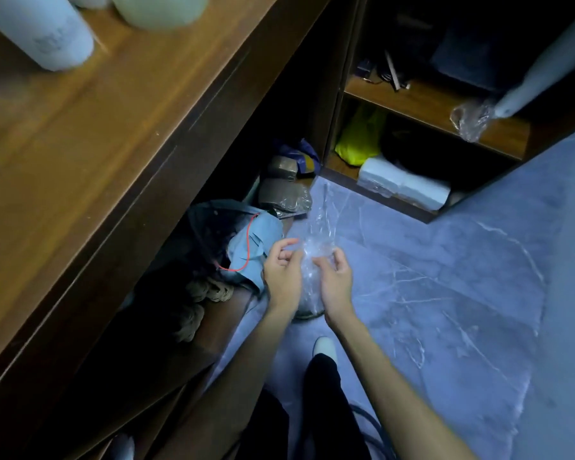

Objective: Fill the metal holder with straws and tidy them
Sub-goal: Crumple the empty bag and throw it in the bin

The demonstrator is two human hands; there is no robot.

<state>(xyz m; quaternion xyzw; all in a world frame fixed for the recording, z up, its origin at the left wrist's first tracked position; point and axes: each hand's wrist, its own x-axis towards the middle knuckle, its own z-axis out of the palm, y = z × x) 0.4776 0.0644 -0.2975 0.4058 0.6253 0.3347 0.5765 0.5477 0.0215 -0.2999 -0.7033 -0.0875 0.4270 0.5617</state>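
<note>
Here — clear plastic bag [316, 250] between left hand [283, 272] and right hand [335, 280].

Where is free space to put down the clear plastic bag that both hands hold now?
The grey marble floor right of the right hand is bare, bordered by the low shelf unit above. The wooden counter front is also bare. Crowded: under the counter, around the blue cloth beside the left hand.
</note>
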